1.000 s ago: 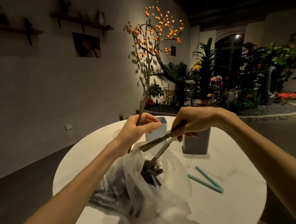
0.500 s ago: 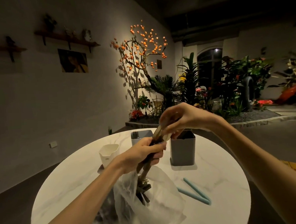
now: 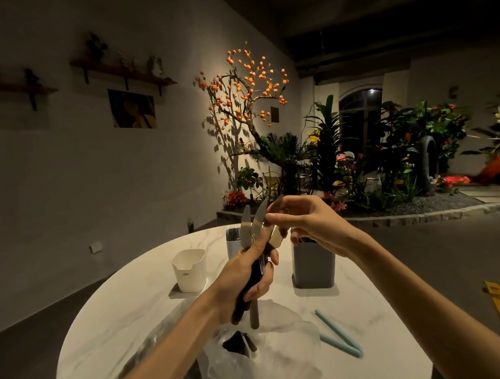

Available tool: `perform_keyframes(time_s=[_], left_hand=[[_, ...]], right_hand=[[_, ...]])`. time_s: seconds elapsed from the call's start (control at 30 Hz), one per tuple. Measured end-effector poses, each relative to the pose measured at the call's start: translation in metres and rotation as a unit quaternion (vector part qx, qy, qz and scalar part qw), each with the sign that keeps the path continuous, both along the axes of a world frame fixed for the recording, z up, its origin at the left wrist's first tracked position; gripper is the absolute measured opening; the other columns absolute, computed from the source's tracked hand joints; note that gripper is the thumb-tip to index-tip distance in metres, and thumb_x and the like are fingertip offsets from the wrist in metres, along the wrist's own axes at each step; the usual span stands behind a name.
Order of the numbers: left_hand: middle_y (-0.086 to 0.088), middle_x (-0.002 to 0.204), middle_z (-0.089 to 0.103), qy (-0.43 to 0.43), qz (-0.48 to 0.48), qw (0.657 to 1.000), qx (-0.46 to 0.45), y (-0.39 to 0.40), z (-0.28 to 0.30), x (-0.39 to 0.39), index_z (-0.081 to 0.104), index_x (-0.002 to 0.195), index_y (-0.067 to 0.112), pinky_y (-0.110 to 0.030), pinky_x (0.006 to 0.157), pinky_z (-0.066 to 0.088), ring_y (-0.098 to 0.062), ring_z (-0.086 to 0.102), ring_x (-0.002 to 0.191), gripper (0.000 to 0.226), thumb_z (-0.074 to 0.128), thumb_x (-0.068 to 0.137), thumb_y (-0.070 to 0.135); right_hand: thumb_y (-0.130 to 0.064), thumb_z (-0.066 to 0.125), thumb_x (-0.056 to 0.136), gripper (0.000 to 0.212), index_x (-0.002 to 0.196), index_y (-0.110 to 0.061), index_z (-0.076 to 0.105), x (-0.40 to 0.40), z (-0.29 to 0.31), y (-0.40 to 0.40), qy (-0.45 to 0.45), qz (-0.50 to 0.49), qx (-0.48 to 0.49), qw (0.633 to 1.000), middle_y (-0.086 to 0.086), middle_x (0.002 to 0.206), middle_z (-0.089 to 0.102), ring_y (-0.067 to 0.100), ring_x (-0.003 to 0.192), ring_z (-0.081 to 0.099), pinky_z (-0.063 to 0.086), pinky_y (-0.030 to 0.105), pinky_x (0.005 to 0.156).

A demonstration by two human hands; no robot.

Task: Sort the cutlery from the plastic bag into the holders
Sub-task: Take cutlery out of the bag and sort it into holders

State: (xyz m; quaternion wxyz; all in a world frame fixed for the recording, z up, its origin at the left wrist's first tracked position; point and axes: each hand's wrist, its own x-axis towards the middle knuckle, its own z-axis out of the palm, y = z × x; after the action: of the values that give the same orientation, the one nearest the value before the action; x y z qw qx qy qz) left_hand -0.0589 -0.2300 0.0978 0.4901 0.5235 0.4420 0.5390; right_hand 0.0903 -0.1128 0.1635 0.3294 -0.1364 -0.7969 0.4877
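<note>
1. The left hand (image 3: 247,279) is wrapped round the dark handles of a bunch of metal table knives (image 3: 252,227), held upright above the clear plastic bag (image 3: 263,353); 3 blades fan out above the fist, and at least 1 fork appears to be tucked in among them, though the dim light makes that uncertain.
2. The right hand (image 3: 305,224) pinches the tip of the rightmost blade between thumb and forefinger, its other fingers loosely spread.
3. The bag lies crumpled on the near part of the round white marble surface (image 3: 119,320), with more dark-handled cutlery (image 3: 236,342) showing at its mouth.
4. 3 holders stand beyond the hands: a squat white plastic holder (image 3: 189,272) on the left, a tall white holder (image 3: 233,244) with fork tines showing above its rim in the middle, and a tall grey square holder (image 3: 313,265) on the right.
5. 2 pale blue sticks (image 3: 340,336) lie on the surface to the right of the bag.
6. The step in hand looks like separating 1 knife from the bunch, so sorting is partway along.
7. Next, the right hand needs to draw that blade clear without dragging its neighbours, then lower it into whichever holder takes knives.
</note>
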Motion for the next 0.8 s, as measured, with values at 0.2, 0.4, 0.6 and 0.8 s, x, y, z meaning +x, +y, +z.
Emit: perform_keyframes(time_s=[0.2,0.4,0.6,0.8], left_hand=[[-0.001,0.048,0.043,-0.016,0.002,1.000,-0.010,-0.001,-0.001,-0.002,0.061,0.079,0.011,-0.022,0.043,0.028,-0.013,0.030,0.039,0.056,0.043,0.091,0.062],[0.001,0.043,0.037,-0.009,0.000,1.000,-0.026,-0.005,-0.001,-0.003,0.048,0.065,0.011,-0.025,0.045,0.025,-0.011,0.027,0.036,0.059,0.044,0.086,0.066],[0.003,0.042,0.035,-0.018,-0.019,0.999,-0.035,-0.009,0.001,-0.007,0.045,0.069,0.013,-0.025,0.048,0.026,-0.009,0.026,0.035,0.058,0.042,0.083,0.070],[0.002,0.043,0.036,-0.032,-0.022,0.999,-0.033,-0.009,0.001,-0.014,0.049,0.075,0.010,-0.023,0.046,0.030,-0.009,0.027,0.036,0.060,0.041,0.084,0.069]], right_hand=[[-0.026,0.067,0.093,0.026,0.116,-0.013,0.069,-0.009,0.000,-0.007,-0.005,-0.003,-0.045,0.999,0.004,0.105,0.076,0.018,0.092,0.074,0.059,0.027,0.070],[-0.006,0.066,0.094,0.033,0.126,-0.014,0.066,-0.013,-0.002,-0.007,-0.029,0.052,-0.100,0.993,0.009,0.117,0.074,0.026,0.107,0.072,0.059,0.032,0.089],[-0.027,0.066,0.090,0.036,0.120,-0.007,0.069,-0.016,-0.006,-0.011,0.013,0.051,-0.145,0.988,0.011,0.103,0.076,0.024,0.099,0.073,0.058,0.030,0.086],[-0.003,0.072,0.089,0.020,0.109,-0.001,0.073,-0.029,-0.005,-0.012,0.064,-0.015,-0.145,0.987,0.017,0.102,0.076,0.025,0.093,0.075,0.059,0.026,0.077]])
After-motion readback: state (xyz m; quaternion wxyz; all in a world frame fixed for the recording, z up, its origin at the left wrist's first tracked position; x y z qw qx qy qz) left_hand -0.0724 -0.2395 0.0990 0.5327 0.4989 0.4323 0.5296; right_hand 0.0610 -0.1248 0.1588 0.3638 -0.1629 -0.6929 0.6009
